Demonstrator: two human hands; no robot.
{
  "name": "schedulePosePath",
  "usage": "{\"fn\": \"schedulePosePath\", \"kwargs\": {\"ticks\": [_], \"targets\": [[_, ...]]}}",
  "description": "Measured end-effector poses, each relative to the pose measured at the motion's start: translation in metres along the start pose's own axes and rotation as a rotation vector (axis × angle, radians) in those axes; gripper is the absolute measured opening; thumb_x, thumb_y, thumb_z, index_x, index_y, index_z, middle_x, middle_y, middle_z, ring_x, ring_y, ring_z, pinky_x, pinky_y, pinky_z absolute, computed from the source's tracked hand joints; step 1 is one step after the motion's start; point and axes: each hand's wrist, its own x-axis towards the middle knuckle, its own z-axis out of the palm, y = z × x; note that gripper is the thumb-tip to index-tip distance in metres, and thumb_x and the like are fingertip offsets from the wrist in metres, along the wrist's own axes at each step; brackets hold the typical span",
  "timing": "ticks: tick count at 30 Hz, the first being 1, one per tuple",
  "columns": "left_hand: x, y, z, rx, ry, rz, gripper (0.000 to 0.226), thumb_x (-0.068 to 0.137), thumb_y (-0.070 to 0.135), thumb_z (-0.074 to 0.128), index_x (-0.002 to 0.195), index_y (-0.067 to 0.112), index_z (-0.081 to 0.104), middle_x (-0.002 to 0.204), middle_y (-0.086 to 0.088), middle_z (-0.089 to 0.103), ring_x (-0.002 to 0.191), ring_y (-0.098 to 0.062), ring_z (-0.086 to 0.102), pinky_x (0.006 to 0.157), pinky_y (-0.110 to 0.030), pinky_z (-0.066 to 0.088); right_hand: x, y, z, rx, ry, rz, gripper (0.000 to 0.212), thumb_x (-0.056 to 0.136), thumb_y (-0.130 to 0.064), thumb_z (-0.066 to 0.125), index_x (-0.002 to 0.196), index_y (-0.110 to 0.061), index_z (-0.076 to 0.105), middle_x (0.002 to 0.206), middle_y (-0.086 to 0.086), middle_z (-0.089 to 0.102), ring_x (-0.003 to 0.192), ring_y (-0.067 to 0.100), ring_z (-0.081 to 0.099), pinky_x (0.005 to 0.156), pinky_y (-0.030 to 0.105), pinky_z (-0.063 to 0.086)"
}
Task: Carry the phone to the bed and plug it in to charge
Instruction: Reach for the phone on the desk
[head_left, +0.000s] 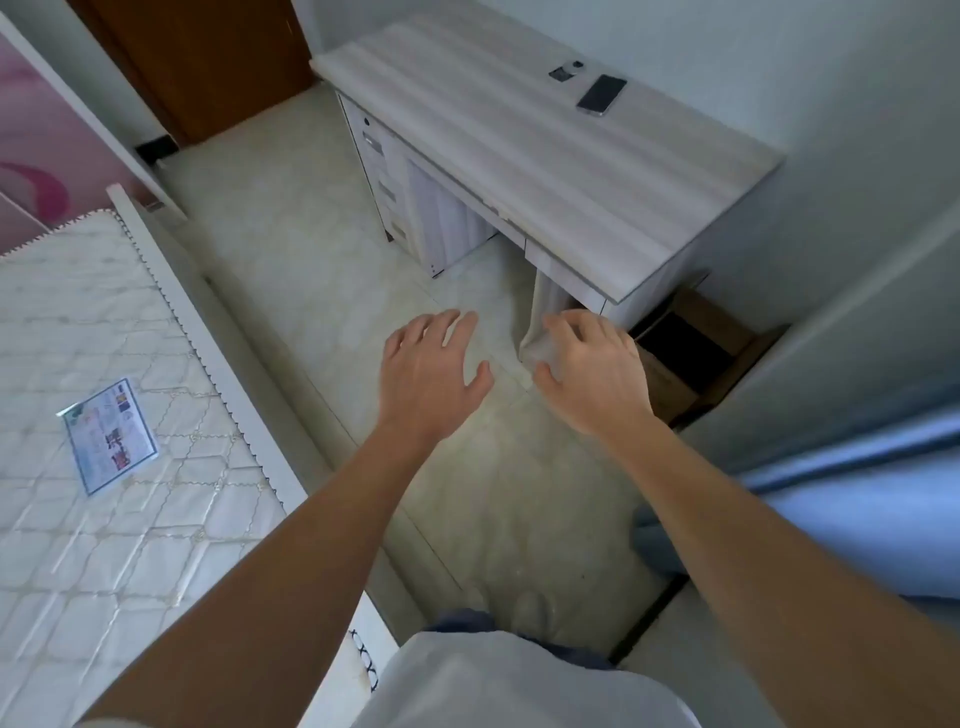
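Two hands, left (431, 374) and right (589, 371), empty, fingers spread, over floor. Phone (601, 94) far right on desk (519, 156); small item beside it indistinct. Bed (104, 364) cut off left.

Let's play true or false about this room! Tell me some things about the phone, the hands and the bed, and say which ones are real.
1. The phone lies on the desk. True.
2. The left hand is holding the phone. False: both hands are empty, and the right hand is open too.
3. A colourful printed sheet lies on the mattress. True.
4. The phone is on the bed. False: it is on the desk, near the wall.
5. The desk is on the person's right and the mattress on the left. True.
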Motion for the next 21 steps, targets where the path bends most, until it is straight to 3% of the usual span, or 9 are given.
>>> {"fn": "schedulePosePath", "kwargs": {"ticks": [8,13,21], "targets": [[0.039,-0.023,0.003,0.000,0.020,-0.025,0.056,0.085,0.047,0.047,0.132,0.018,0.058,0.131,-0.005,0.064,0.116,-0.029,0.059,0.095,-0.045,0.046,0.054,-0.004,0.005,0.022,0.061,-0.010,0.052,0.083,-0.037,0.045,0.127,-0.013,0.059,0.121,0.010,0.064,0.110,0.032,0.059,0.095,0.046,0.047],[0.085,-0.053,0.018,-0.009,0.013,-0.019,0.055,0.086,0.047,0.049,0.132,0.019,0.057,0.131,-0.004,0.064,0.117,-0.027,0.058,0.095,-0.045,0.046,0.107,-0.008,0.019,0.003,0.058,0.005,0.051,0.083,-0.036,0.055,0.129,-0.014,0.057,0.127,0.010,0.062,0.116,0.032,0.057,0.097,0.047,0.045],[0.188,-0.133,0.036,-0.046,-0.044,-0.033,0.058,0.087,0.049,0.044,0.136,0.020,0.054,0.135,-0.004,0.062,0.122,-0.026,0.056,0.099,-0.044,0.046,0.231,-0.040,0.046,-0.001,0.046,0.020,0.053,0.086,-0.038,0.049,0.133,-0.014,0.053,0.129,0.012,0.061,0.118,0.030,0.056,0.101,0.044,0.044]]}}
